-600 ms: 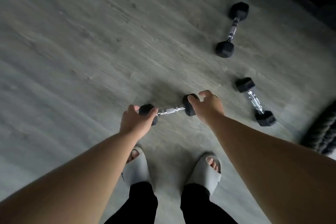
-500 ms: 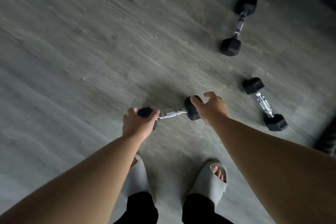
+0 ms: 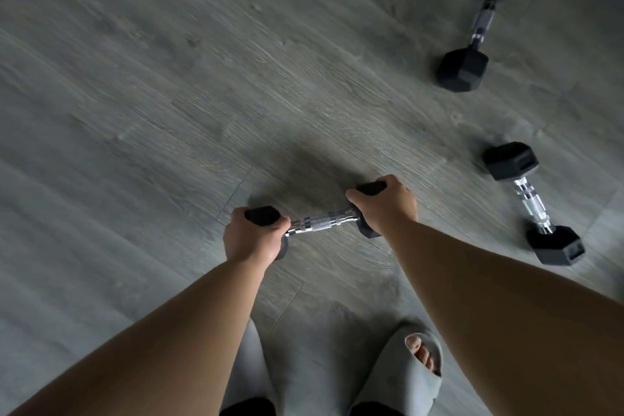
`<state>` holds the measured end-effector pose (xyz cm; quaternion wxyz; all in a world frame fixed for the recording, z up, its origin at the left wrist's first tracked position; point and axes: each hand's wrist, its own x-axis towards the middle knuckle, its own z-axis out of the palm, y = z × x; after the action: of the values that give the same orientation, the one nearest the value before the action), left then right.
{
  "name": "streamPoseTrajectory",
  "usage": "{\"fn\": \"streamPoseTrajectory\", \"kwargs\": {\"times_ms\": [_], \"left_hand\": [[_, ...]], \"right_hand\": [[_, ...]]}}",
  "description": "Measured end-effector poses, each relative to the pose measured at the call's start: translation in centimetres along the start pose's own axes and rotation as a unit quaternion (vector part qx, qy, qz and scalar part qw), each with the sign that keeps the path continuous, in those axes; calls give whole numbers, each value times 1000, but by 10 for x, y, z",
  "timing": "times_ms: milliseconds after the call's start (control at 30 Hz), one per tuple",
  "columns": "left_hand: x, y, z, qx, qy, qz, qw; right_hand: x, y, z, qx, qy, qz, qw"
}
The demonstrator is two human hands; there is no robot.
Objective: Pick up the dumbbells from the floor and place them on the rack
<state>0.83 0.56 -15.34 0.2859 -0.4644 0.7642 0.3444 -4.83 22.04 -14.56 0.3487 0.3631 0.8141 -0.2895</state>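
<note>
A dumbbell with black hex heads and a chrome knurled handle lies across the floor just in front of my feet. My left hand wraps over its left head, and my right hand wraps over its right head. Only the handle between my hands shows fully. A second dumbbell lies on the floor to the right. A third dumbbell lies farther away at the upper right. No rack is in view.
The floor is grey wood-look planking. My feet in grey open-toe slippers stand right behind the held dumbbell.
Both hands have closed more fully over the dumbbell's heads. The view has moved closer to the floor, and the two other dumbbells have shifted toward the upper right.
</note>
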Motion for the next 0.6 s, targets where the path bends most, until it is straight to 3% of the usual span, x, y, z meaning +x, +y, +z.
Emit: {"fn": "streamPoseTrajectory", "kwargs": {"times_ms": [267,600], "left_hand": [[-17,28,-40,63,6,77,995],[-116,178,-186,84,58,223,970]], "right_hand": [[-33,-3,-19,106,-32,54,992],[-181,-77,-104,306,6,133,943]]}}
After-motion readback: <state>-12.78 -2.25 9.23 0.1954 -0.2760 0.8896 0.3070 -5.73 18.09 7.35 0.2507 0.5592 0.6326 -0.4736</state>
